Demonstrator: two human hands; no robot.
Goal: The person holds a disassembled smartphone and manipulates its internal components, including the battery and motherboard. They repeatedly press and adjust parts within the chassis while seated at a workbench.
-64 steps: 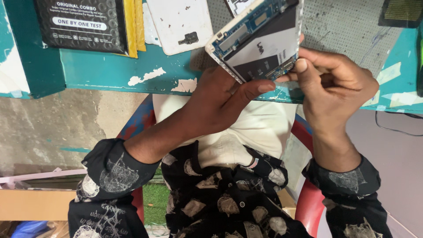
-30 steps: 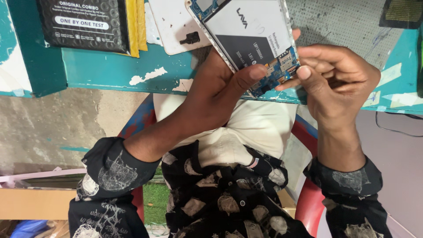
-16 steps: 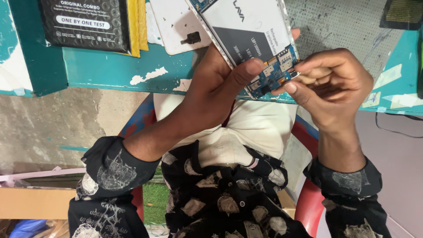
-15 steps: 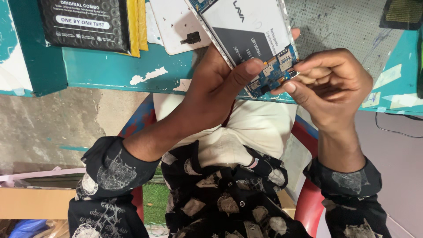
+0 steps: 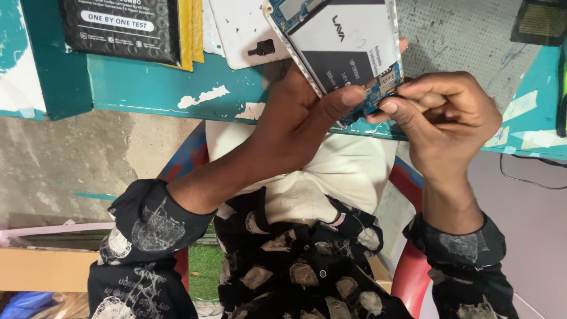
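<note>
Teal workbench [image 5: 147, 88], paint chipped along its near edge; bare concrete floor [image 5: 71, 159] below to the left. On the bench at far left, a black packaged box [image 5: 118, 26] with yellow padded envelopes [image 5: 192, 29] tucked just beside it, then a white phone back cover [image 5: 242, 35] lying flat.

Opened smartphone [image 5: 348, 47], back off, battery and blue circuit board exposed, held tilted above the bench's near edge, centre-right of the scene.

Left hand [image 5: 295, 130]: forearm rises from the lower left, wrist bent, palm under the phone, thumb stretched across its near corner. Grasping the phone from below.

Right hand [image 5: 449, 124]: forearm comes up from the lower right, fingers curled tight, thumb and forefinger tips pinched together against the board at the phone's near right corner. Whether a tool sits in that pinch cannot be told.

Dark patterned sleeves on both arms; red chair rim [image 5: 407, 277] below.
</note>
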